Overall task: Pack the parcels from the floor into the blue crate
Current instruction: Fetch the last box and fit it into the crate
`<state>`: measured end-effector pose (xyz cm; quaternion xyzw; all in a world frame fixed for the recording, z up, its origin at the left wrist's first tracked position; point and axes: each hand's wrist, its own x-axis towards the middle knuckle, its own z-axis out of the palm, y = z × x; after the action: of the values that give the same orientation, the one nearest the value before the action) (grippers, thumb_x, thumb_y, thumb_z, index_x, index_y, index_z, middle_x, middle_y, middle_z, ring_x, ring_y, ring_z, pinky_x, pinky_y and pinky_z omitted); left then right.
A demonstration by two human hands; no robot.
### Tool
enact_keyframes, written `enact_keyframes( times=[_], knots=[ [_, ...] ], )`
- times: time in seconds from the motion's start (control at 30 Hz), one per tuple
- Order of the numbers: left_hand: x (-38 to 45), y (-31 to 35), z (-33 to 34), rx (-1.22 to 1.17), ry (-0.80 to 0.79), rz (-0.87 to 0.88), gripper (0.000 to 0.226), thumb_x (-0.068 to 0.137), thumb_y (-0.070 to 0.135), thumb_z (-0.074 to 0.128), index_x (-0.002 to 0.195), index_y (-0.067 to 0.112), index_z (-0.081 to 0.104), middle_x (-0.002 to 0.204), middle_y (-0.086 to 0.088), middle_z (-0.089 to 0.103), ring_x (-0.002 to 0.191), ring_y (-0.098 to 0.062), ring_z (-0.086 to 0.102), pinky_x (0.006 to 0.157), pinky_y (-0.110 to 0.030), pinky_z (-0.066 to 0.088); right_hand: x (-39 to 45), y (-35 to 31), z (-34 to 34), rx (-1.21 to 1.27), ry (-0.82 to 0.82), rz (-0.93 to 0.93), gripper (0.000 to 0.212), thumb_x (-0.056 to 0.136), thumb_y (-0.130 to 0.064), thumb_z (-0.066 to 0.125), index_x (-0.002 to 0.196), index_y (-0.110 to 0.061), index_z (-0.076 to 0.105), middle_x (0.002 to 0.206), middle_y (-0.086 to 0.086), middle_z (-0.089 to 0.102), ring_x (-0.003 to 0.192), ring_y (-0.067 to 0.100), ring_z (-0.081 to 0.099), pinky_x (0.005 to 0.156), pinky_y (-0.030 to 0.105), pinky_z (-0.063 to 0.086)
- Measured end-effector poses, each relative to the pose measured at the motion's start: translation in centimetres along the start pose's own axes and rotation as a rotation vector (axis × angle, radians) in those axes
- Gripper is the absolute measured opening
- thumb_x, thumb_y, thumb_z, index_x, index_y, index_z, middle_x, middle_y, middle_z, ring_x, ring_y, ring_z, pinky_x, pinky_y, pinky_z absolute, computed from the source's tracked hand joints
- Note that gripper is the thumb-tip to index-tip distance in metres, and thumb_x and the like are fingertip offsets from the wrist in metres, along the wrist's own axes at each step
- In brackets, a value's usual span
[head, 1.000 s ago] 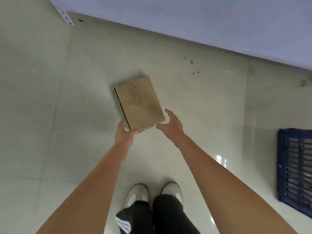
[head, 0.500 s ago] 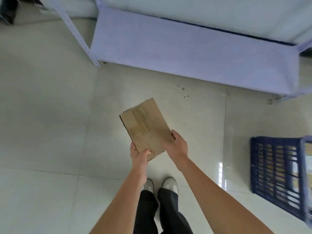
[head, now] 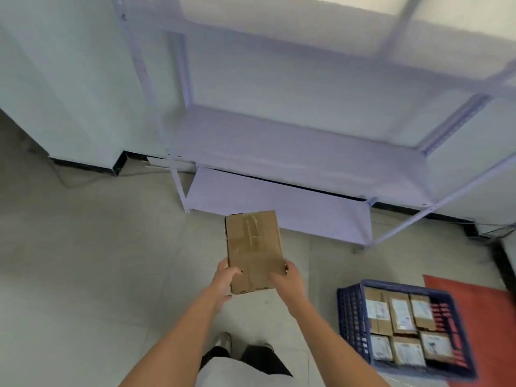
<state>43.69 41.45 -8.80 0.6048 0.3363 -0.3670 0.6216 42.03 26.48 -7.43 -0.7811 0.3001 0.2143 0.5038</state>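
Nearest the camera, dark trousers and one shoe (head: 224, 341) stand on the pale tiled floor (head: 83, 275). Both forearms reach forward. The left hand (head: 225, 280) grips the near left corner of a brown parcel (head: 254, 248), thumb curled on top; the right hand (head: 287, 277) holds its near right corner, fingers wrapped around the edge. The parcel is held off the floor, roughly level, its taped top facing up. To the right, on the floor, stands the blue crate (head: 352, 325), well apart from the held parcel, with six labelled boxes (head: 402, 331) packed inside. A red mat (head: 491, 325) lies just beyond the crate. Farther off, a pale metal shelf (head: 279, 208) stands against the wall.
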Motion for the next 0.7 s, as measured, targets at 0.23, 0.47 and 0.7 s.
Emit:
enact_keyframes(
  times=[0.23, 0.47, 0.7],
  knots=[
    [-3.0, 0.2, 5.9, 0.095, -0.047, 0.148, 0.056, 0.088, 0.014, 0.046, 0.139, 0.03, 0.031, 0.121, -0.001, 0.051, 0.097, -0.016, 0.05, 0.086, -0.032, 0.038, -2.4, 2.6, -6.0, 0.091, 0.051, -0.012, 0.043, 0.08, -0.01, 0.055, 0.124, -0.008, 0.052, 0.113, 0.007, 0.061, 0.09, 0.017, 0.058, 0.063, 0.02, 0.044],
    [-4.9, -3.1, 16.2, 0.165, -0.027, 0.258, 0.033, 0.092, 0.018, 0.043, 0.123, 0.03, 0.044, 0.11, -0.003, 0.051, 0.096, -0.018, 0.047, 0.074, -0.027, 0.04, -2.7, 9.0, -17.1, 0.17, 0.146, -0.028, 0.061, 0.087, -0.022, 0.057, 0.143, -0.012, 0.035, 0.13, 0.008, 0.053, 0.101, 0.017, 0.049, 0.082, 0.027, 0.038],
    [-8.1, -8.8, 29.6, 0.013, 0.064, 0.279, 0.047, 0.097, 0.04, 0.029, 0.137, 0.019, 0.042, 0.145, -0.002, 0.039, 0.132, -0.028, 0.037, 0.107, -0.039, 0.032, -4.1, 16.4, -29.5, 0.31, 0.165, -0.061, 0.04, 0.095, -0.027, 0.047, 0.132, -0.012, 0.047, 0.13, 0.009, 0.052, 0.113, 0.023, 0.048, 0.094, 0.033, 0.038]
  ],
)
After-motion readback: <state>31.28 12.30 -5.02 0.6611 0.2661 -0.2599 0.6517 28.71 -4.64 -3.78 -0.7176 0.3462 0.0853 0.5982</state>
